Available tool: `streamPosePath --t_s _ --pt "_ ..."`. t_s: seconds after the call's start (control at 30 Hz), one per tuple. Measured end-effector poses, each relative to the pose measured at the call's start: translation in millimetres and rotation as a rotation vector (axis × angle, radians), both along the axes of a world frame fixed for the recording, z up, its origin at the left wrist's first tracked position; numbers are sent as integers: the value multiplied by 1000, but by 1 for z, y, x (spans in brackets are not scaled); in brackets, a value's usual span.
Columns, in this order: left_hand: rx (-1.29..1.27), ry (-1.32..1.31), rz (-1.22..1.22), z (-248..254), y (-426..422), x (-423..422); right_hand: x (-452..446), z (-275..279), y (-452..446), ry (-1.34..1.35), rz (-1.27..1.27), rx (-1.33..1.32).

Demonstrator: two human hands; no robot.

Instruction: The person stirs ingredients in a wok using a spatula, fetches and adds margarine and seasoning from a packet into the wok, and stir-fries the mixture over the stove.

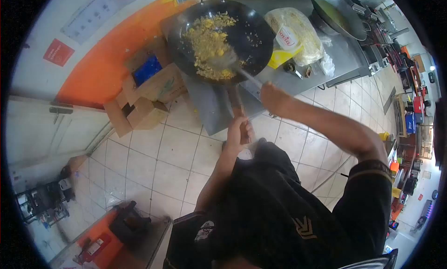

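Observation:
A large black wok (253, 24) sits on the metal counter, with yellow-brown crumbly food (205, 41) spread over its left and middle part. My left hand (240, 131) is wrapped round the wok's wooden handle (236, 101) below the pan. In my right hand (274, 100) is the shaft of a metal spatula (250, 78), held from the right. The spatula's blade, blurred, rests in or just over the food near the wok's lower middle.
Right of the wok lie a large bag of pale noodles (298, 31), a yellow packet (283, 57) and small items on the metal counter (342, 59). A second wok (335, 13) stands behind. Open cardboard boxes (139, 111) are on the left, against the orange wall.

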State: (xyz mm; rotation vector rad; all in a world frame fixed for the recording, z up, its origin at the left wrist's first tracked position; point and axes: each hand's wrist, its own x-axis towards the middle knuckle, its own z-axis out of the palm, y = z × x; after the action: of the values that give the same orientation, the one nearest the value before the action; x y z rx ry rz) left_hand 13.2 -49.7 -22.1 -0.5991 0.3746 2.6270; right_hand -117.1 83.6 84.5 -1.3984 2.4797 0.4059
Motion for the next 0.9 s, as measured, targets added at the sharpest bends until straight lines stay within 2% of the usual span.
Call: streamPosePath --t_s 0.03,0.1,0.17,0.27,0.33,0.4,0.43,0.5,0.57,0.63,0.73,0.8,0.9 --pt "-50 -39 29 0 2 -1 -15 -8 -6 20 67 119" --pt "-142 -103 91 4 11 -4 -33 12 -26 -88 -30 319" --pt "-147 -91 86 5 12 -1 -40 83 -55 -340 -369 460" --pt "-183 -111 74 17 9 -1 -9 99 -29 -537 -609 212" --pt "-188 -130 53 24 6 -3 31 121 -23 -439 -589 239" --pt "-162 -145 20 25 5 -1 12 91 6 -347 -430 302" --pt "-119 -105 45 19 9 2 6 113 -11 -467 -721 306" --pt "-46 -4 91 3 13 0 -33 69 -10 -396 -464 312" --pt "-120 -37 76 12 9 -4 -66 36 -22 -323 -480 172" --pt "-100 -44 47 7 9 -2 -81 46 -42 -253 -400 296" --pt "-160 -96 110 13 10 -2 -84 135 -71 -177 -211 687" --pt "-165 -63 106 18 8 -2 -57 172 -69 -258 -293 682" --pt "-133 -27 73 20 1 -1 -13 211 -74 -427 -578 572"
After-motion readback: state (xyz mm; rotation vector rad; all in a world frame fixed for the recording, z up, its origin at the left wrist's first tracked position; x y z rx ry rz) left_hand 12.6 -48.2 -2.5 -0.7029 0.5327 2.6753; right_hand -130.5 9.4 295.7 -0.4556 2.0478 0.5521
